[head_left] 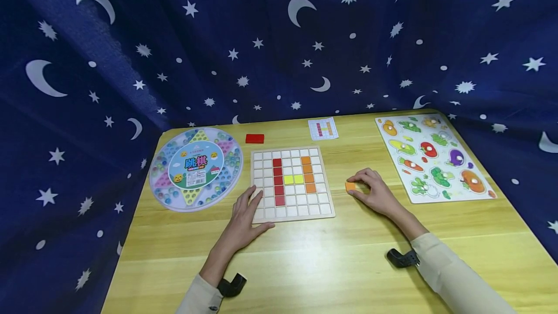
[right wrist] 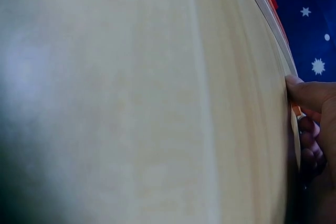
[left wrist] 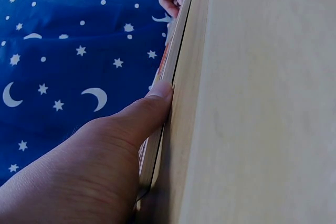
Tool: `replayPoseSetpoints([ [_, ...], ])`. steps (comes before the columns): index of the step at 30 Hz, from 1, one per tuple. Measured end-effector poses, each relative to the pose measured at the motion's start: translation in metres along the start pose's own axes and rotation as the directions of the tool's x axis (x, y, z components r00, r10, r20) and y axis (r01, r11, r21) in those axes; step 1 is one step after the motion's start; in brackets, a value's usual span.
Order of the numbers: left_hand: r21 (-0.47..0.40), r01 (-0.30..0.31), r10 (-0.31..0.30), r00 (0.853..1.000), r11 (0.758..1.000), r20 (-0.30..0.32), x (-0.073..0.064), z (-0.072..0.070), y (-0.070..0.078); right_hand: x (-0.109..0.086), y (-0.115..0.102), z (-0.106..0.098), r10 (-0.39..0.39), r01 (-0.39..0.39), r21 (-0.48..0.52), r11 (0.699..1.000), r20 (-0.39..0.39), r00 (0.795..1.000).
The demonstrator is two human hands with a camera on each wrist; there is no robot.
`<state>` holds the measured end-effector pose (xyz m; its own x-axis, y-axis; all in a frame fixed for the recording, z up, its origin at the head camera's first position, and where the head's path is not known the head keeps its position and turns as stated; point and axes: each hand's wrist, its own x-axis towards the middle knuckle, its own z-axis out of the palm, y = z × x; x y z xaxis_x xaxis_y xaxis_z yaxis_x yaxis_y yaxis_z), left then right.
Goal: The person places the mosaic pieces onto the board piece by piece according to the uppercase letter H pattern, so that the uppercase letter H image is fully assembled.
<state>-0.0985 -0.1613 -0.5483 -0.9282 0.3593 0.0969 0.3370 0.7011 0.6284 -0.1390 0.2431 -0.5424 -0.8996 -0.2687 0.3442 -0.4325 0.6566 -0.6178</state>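
Note:
A square wooden grid board (head_left: pixel 302 210) lies on the table with a column of red tiles (head_left: pixel 278 181), two yellow tiles (head_left: pixel 293 179) and a column of orange tiles (head_left: pixel 308 174) in its cells. My left hand (head_left: pixel 241 219) rests at the board's near left corner, fingers along the left side. In the left wrist view its thumb (left wrist: pixel 152 106) touches the board's front edge. To the right of the board, my right hand (head_left: pixel 374 193) pinches an orange square piece (head_left: pixel 350 186) between thumb and fingers, at the tabletop; the right wrist view shows only a sliver of that orange piece (right wrist: pixel 295 109).
Behind the board lie a red block (head_left: pixel 255 138) and a paper card (head_left: pixel 323 129) printed with a coloured grid pattern. A round Chinese checkers set (head_left: pixel 196 168) is at the left. A vegetable peg puzzle (head_left: pixel 436 159) lies at the right. A starry dark blue cloth (head_left: pixel 279 38) hangs behind the table.

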Motion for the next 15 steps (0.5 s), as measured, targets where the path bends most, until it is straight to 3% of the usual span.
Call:
replayPoseSetpoints([
  [15,0.007,-0.01,0.01,1.0,1.0,0.005,-0.0008,-0.0002,-0.0013,0.0,-0.0022,-0.0003,0.005,-0.005,-0.003,1.0,-0.006,1.0],
])
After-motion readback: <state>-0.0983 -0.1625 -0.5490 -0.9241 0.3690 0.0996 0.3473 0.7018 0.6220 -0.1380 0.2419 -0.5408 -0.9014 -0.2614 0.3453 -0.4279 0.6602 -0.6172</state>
